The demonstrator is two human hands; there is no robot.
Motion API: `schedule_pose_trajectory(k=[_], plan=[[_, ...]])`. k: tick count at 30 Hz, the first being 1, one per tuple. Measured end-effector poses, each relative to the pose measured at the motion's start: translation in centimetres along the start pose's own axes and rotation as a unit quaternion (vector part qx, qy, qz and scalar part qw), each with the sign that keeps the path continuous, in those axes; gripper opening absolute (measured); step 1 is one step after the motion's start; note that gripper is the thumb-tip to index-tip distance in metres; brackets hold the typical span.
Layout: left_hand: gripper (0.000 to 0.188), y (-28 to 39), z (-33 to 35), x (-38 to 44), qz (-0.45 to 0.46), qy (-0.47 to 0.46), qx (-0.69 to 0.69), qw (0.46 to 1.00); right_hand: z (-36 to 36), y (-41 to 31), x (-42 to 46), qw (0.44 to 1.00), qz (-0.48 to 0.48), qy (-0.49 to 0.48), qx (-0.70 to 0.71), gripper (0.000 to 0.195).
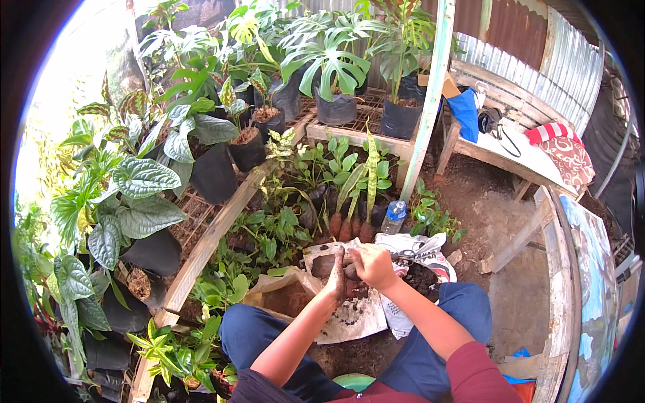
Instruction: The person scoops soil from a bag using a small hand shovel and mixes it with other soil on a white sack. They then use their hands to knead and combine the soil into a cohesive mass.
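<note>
My left hand is held upright, palm turned inward and dark with soil, over a soil-strewn white sack. Close on its right is my right hand, fingers curled; whether anything lies between the hands cannot be seen clearly. A pair of scissors rests just right of my right hand, on a printed white sack with dark soil. Left of my hands an open bag holds brown soil. Beyond them stand several snake plant cuttings with reddish-brown wrapped bases, beside a plastic water bottle.
Potted plants in black bags line the wooden-framed rack at left and back. A painted post rises behind the bottle. At right are a wooden bench and a wooden frame. A green basin sits between my legs.
</note>
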State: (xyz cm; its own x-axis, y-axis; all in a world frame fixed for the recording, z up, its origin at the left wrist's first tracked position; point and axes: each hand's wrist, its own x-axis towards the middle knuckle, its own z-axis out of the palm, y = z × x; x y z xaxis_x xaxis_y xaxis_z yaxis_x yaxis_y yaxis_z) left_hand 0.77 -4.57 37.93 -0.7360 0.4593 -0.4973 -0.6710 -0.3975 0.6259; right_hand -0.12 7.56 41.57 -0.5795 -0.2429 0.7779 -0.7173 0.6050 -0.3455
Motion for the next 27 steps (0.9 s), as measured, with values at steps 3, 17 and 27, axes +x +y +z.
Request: schedule_pose_trajectory(k=[3,17,27], plan=[[0.085,0.9,0.5,-0.7,0.024,-0.067,-0.017,0.997,0.1,-1.3,0.2,0.98,0.174,0.04,0.088,0.027],[0.069,0.2,-0.7,-0.1,0.011,-0.024,-0.074,0.997,0.4,0.0,-1.0,0.982,-0.108,-0.11,-0.106,0.019],[0.091,1.0,-1.1,0.3,-0.005,-0.089,0.006,0.996,0.6,-0.7,-0.4,0.914,0.381,-0.109,0.09,0.034]])
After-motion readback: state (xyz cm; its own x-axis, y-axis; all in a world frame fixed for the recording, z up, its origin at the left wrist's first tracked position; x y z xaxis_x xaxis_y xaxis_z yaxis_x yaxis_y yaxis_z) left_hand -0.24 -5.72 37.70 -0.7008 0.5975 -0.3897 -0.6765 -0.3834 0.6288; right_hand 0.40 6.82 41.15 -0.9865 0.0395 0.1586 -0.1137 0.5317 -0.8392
